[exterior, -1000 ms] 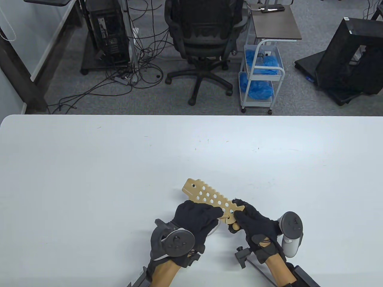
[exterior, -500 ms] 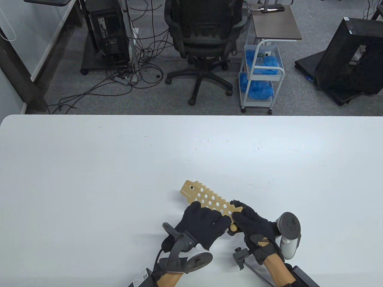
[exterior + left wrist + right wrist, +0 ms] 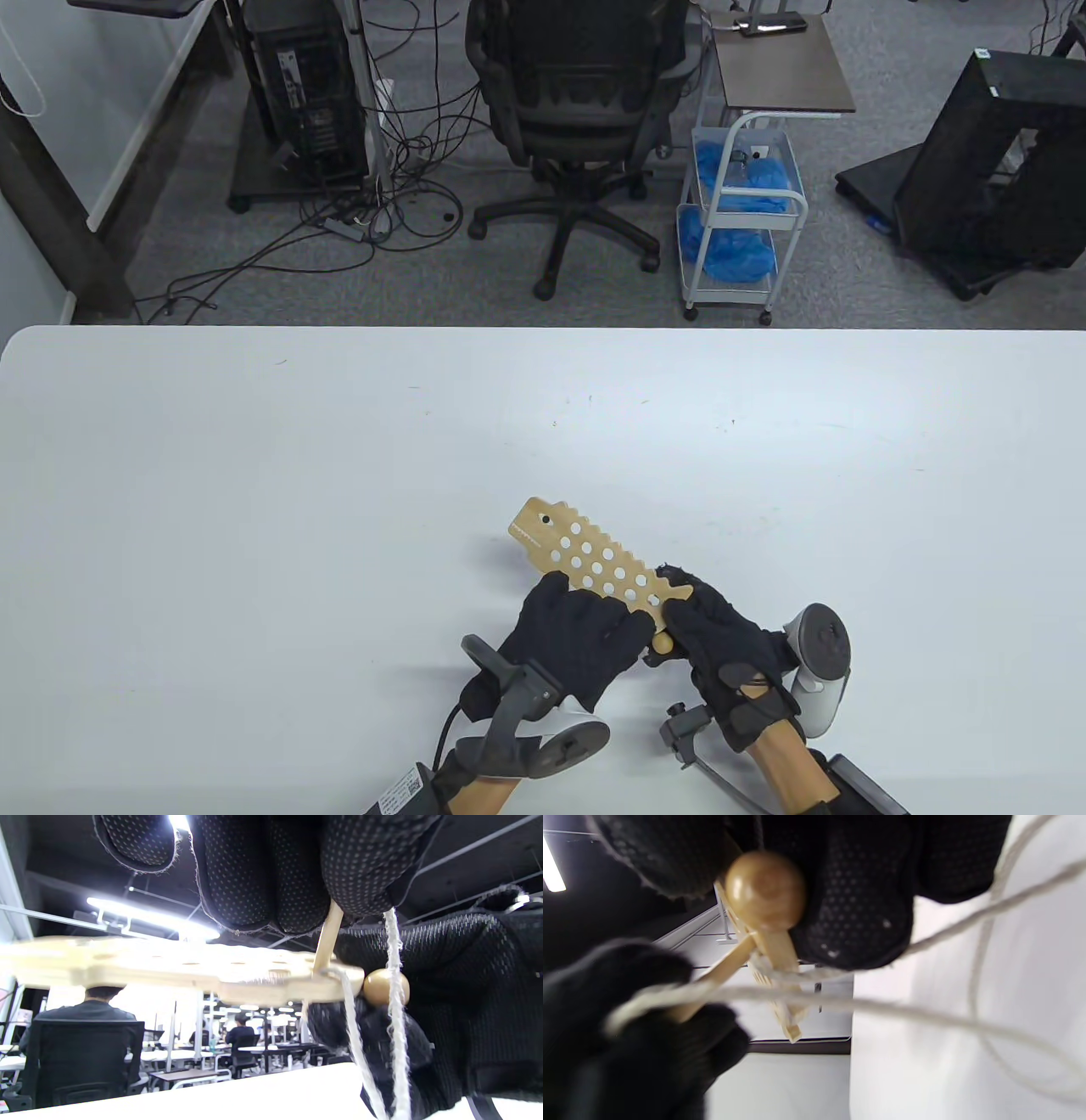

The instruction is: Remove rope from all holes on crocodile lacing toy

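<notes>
The wooden crocodile lacing toy point(image 3: 585, 560) is held a little above the white table point(image 3: 254, 509), its head pointing far left. My right hand point(image 3: 679, 601) grips its near tail end, next to a round wooden bead point(image 3: 662, 643). My left hand point(image 3: 632, 621) pinches a thin wooden needle stick point(image 3: 328, 933) that stands in a hole at the tail. White rope point(image 3: 394, 1027) hangs down from this end and loops loosely in the right wrist view point(image 3: 840, 1001), where the bead point(image 3: 765, 891) sits against my right fingers point(image 3: 861, 891). Most holes show open.
Both hands work near the table's front edge, right of the middle. Beyond the far edge stand an office chair point(image 3: 577, 110), a white cart with blue items point(image 3: 738, 221) and black cases point(image 3: 993, 170).
My left hand has rolled over, its tracker swinging down toward the front edge, and its fingers have moved right onto the toy's tail end. The toy has shifted slightly. My right hand has kept its hold.
</notes>
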`<action>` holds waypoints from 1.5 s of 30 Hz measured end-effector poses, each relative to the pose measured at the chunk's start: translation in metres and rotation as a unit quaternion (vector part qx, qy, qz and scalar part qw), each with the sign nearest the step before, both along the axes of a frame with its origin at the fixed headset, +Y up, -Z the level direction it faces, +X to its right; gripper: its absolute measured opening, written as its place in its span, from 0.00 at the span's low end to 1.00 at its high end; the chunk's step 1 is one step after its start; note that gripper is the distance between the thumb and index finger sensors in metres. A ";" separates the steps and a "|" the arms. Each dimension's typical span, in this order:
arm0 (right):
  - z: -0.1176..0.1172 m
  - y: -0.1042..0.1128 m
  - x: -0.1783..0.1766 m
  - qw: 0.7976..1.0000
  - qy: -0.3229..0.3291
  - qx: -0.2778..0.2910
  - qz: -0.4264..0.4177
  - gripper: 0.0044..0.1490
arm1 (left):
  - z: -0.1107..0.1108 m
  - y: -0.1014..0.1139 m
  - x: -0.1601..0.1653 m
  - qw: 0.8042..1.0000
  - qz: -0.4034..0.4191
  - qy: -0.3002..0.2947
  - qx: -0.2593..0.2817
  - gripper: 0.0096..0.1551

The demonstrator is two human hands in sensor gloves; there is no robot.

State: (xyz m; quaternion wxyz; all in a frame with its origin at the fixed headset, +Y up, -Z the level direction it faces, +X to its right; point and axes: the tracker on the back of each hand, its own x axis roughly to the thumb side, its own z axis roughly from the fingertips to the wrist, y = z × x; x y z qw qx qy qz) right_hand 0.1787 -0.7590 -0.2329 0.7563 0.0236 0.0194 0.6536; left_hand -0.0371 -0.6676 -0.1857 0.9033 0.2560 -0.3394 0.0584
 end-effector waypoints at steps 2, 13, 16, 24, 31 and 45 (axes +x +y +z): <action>0.000 0.004 -0.002 0.999 0.014 0.022 0.025 0.31 | -0.002 -0.001 0.000 1.000 0.003 0.000 -0.006 0.23; 0.002 0.004 -0.006 1.000 0.022 0.019 0.002 0.32 | -0.002 -0.001 0.000 1.000 -0.005 0.027 0.010 0.22; 0.001 0.005 -0.007 1.000 0.022 0.019 -0.006 0.32 | -0.002 0.000 -0.001 0.999 -0.004 0.031 0.010 0.23; -0.001 0.011 0.009 0.999 -0.019 0.037 0.020 0.32 | -0.016 0.008 -0.031 0.995 0.058 0.077 -0.017 0.29; -0.005 0.017 0.016 0.998 -0.004 0.056 -0.001 0.31 | -0.038 0.006 -0.076 0.974 0.143 0.156 -0.083 0.33; -0.010 0.023 0.017 0.994 0.065 0.084 -0.018 0.30 | -0.064 -0.022 -0.095 0.880 0.339 0.075 -0.325 0.34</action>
